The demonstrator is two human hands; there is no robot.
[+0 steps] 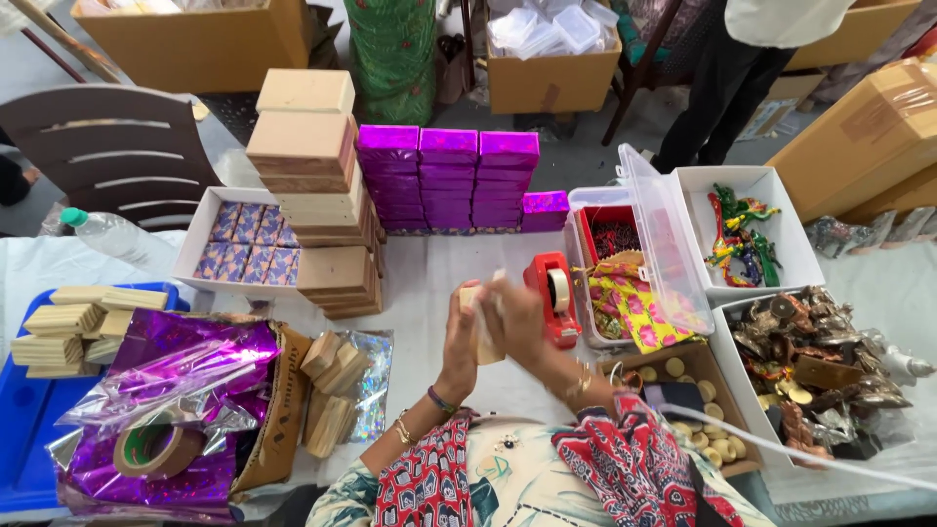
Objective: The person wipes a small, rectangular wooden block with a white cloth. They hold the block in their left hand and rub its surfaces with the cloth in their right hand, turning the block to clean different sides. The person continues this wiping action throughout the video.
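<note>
White cloth covers the crowded table (420, 283). Head view: left hand (459, 337) and right hand (517, 317) press together around a small wooden block (481, 337), raised beside the red tape dispenser (552, 293). Square, firm pressure on opposite faces would probably steady it best.

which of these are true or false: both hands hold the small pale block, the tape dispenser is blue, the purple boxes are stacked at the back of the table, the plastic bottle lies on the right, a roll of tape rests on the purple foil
1. Both hands hold the small pale block: true; the left hand and right hand close around it.
2. The tape dispenser is blue: false; it is red.
3. The purple boxes are stacked at the back of the table: true.
4. The plastic bottle lies on the right: false; it lies on the left, by the blue tray.
5. A roll of tape rests on the purple foil: true.
</note>
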